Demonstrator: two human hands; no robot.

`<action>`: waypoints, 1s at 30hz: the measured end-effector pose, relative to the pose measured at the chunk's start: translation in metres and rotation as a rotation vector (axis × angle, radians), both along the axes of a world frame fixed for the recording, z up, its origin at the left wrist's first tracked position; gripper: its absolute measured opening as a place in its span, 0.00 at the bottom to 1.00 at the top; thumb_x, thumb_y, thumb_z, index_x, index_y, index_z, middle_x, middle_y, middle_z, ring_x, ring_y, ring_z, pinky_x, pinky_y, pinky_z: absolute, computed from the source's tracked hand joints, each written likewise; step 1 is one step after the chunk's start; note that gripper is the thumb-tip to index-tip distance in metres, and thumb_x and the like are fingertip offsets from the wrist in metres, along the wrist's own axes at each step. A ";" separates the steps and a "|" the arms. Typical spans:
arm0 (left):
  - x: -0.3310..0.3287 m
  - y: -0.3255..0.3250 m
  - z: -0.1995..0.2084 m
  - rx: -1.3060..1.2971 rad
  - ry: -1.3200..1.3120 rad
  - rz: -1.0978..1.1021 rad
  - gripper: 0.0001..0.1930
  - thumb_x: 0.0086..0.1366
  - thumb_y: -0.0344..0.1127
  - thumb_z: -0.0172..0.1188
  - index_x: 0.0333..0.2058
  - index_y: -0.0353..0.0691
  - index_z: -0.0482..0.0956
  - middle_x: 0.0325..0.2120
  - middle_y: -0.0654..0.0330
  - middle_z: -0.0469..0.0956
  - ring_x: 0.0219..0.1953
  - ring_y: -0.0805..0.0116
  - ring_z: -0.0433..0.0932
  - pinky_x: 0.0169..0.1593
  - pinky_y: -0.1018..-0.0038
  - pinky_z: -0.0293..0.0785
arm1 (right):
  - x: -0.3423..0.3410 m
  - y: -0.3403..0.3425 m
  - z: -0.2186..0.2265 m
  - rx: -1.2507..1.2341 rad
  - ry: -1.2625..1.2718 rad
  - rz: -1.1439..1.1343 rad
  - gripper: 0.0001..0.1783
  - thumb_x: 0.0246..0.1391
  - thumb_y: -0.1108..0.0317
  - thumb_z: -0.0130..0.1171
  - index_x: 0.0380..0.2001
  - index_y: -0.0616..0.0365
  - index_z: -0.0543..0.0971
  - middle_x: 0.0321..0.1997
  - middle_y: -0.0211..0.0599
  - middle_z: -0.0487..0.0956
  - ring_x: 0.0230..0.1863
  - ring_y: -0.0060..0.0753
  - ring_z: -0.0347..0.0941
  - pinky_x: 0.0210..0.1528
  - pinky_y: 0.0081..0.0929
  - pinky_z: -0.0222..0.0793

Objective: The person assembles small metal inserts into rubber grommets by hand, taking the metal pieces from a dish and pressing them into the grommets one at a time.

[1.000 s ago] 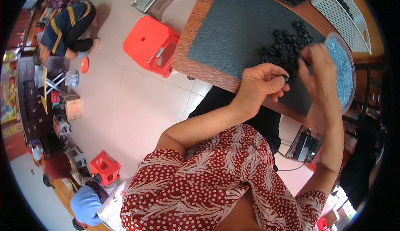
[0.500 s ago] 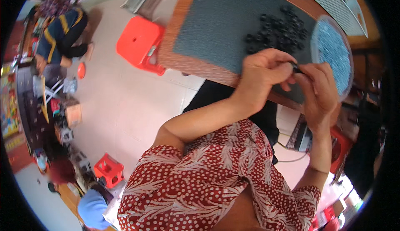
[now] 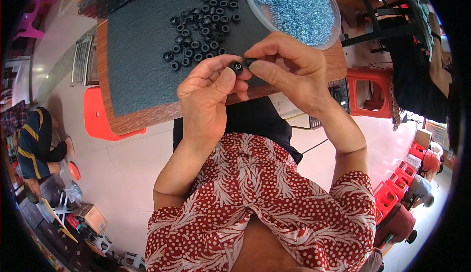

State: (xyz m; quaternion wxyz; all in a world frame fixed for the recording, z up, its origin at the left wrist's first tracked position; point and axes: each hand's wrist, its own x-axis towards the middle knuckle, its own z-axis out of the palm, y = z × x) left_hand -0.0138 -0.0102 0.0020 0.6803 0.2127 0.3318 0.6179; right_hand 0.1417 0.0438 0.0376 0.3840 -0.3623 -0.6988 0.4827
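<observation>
Left, loose black rings (image 3: 206, 29) lie on the worktop (image 3: 142, 118). Nearer, the left hand (image 3: 206, 93) pinches a black cap (image 3: 236, 68); just right, the right hand (image 3: 297, 70) grips a dark, partly hidden piece (image 3: 248, 62). The step looks like pairing these, which calls for fine alignment.

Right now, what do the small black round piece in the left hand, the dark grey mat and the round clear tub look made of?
Small black round piece: likely plastic, slight sheen; coated metal possible.
Dark grey mat: perhaps rubber or leatherette; matte, grainy surface.
Round clear tub: probably smooth plastic; see-through, shiny rim.
</observation>
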 end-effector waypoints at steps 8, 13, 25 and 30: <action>0.007 -0.006 0.001 0.014 0.163 0.051 0.12 0.61 0.29 0.55 0.42 0.31 0.73 0.30 0.58 0.77 0.29 0.75 0.76 0.32 0.81 0.75 | 0.002 -0.005 0.004 -0.207 0.118 0.077 0.06 0.50 0.78 0.55 0.33 0.65 0.77 0.33 0.31 0.71 0.33 0.18 0.71 0.31 0.15 0.74; 0.010 -0.007 -0.002 0.040 0.176 0.064 0.12 0.60 0.29 0.56 0.42 0.31 0.73 0.29 0.60 0.76 0.29 0.75 0.76 0.33 0.82 0.74 | 0.001 -0.008 0.007 -0.317 0.142 0.050 0.05 0.50 0.78 0.55 0.33 0.66 0.76 0.32 0.32 0.73 0.33 0.21 0.74 0.31 0.19 0.76; 0.008 -0.006 -0.002 0.084 0.238 0.072 0.11 0.61 0.29 0.55 0.41 0.30 0.73 0.29 0.59 0.76 0.28 0.76 0.75 0.33 0.82 0.74 | 0.005 0.000 0.019 -0.586 0.113 0.074 0.06 0.49 0.75 0.57 0.29 0.69 0.74 0.26 0.34 0.77 0.28 0.18 0.75 0.31 0.16 0.73; 0.005 -0.002 -0.002 0.004 0.034 -0.027 0.11 0.62 0.29 0.54 0.41 0.30 0.73 0.30 0.55 0.77 0.28 0.73 0.76 0.32 0.79 0.75 | 0.009 0.005 0.016 -0.434 -0.025 0.067 0.06 0.48 0.74 0.58 0.28 0.66 0.76 0.25 0.30 0.77 0.27 0.13 0.71 0.27 0.12 0.69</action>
